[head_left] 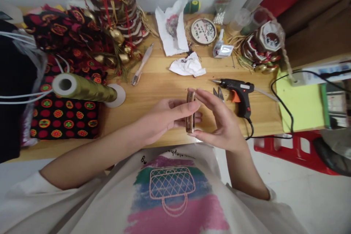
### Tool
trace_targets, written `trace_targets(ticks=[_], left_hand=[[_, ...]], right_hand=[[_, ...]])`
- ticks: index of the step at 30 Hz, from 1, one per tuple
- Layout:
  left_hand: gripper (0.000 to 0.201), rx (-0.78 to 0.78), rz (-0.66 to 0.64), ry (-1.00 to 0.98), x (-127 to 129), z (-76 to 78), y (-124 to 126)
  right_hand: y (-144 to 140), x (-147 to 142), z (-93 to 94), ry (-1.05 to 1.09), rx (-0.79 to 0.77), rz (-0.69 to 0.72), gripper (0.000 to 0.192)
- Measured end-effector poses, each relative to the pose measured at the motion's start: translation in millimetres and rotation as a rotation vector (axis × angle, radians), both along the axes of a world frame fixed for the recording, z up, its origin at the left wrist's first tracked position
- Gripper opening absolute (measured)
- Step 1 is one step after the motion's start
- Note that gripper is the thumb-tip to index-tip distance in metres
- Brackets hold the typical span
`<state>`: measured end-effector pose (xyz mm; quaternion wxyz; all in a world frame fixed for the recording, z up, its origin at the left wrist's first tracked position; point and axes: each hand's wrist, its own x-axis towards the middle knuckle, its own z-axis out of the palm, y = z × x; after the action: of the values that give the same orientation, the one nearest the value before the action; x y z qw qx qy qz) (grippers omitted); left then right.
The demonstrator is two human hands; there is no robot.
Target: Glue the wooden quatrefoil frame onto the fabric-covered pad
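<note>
Between my two hands, above the table's front part, a thin brown wooden disc-like piece (190,120) stands on edge, its layered rim toward me. My left hand (170,115) grips it with the thumb on the near side and the fingers behind. With thumb below and fingers at the top, my right hand (219,117) spans the same piece from the right. Its flat faces are mostly turned out of sight. Just behind my right hand lie metal blades (218,94), partly hidden by it. A black glue gun (240,93) with an orange trigger rests to the right.
A roll of olive ribbon (90,89) lies on patterned fabric (65,120) at left. A craft knife (142,64), crumpled tissue (189,65), a glue bottle (222,48) and a round lettered piece (203,31) lie farther back. Stacked ornaments (263,44) and yellow paper (300,102) occupy the right, beside a black cable.
</note>
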<state>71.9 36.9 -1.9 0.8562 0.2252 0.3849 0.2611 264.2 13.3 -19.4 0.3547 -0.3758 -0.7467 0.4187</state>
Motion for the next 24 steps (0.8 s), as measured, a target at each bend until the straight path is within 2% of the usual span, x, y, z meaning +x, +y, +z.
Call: trace_targets(ticks=[6, 10, 12, 14, 16, 18, 24], left_hand=[[0.050, 0.034, 0.013, 0.043, 5.1, 4.6, 1.0], [0.051, 0.146, 0.097, 0.150, 9.0, 11.5, 4.9], [0.058, 0.197, 0.019, 0.222, 7.3, 16.2, 7.0], [0.062, 0.267, -0.137, 0.288, 2.9, 20.0, 8.2], [0.060, 0.353, -0.292, 0.298, -2.6, 22.4, 8.6], [0.056, 0.412, -0.414, 0.259, -7.2, 23.7, 8.9], [0.050, 0.386, -0.578, 0.194, -9.5, 26.7, 9.9]], right_hand=[[4.6, 1.3, 6.5, -0.052, 0.008, 0.049, 0.089], [6.6, 5.1, 9.1, -0.011, -0.007, 0.060, 0.102], [10.2, 9.1, 11.1, 0.109, -0.030, 0.042, 0.096], [17.0, 13.1, 14.8, 0.194, -0.011, 0.067, 0.071], [25.7, 15.6, 19.8, 0.189, 0.058, 0.160, 0.044], [33.8, 15.8, 24.2, 0.171, 0.103, 0.268, 0.029], [40.9, 9.0, 28.6, 0.242, 0.107, 0.412, 0.015]])
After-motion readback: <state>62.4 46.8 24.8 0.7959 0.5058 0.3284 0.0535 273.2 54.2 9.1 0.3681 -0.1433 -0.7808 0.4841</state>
